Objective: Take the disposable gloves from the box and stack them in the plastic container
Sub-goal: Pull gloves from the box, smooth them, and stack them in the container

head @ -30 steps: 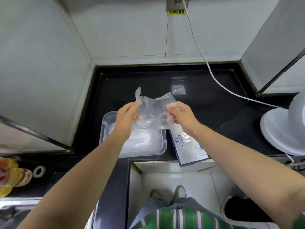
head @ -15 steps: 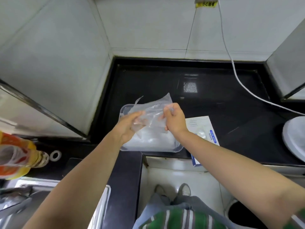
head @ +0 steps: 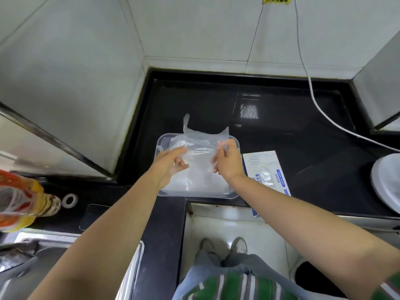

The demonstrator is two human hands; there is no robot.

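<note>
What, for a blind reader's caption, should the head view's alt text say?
A person's left hand and right hand hold a clear glove over a plastic container of stacked gloves on a black counter. The glove box lies to its right.

glove point(head: 201, 139): clear and colourless, whitened where light is caught.
plastic container point(head: 195, 195): transparent, a milky white stack seen through it.
box point(head: 271, 163): white, printed with blue text and a pale blue glove outline.
countertop point(head: 292, 131): glossy black.
wall tiles point(head: 194, 29): pale grey-white, crossed by thin dark grout lines.
cable point(head: 311, 92): white.
shirt point(head: 216, 286): green, striped in white and grey.
bottle point(head: 28, 198): yellow-orange, labelled in red and white.
</note>
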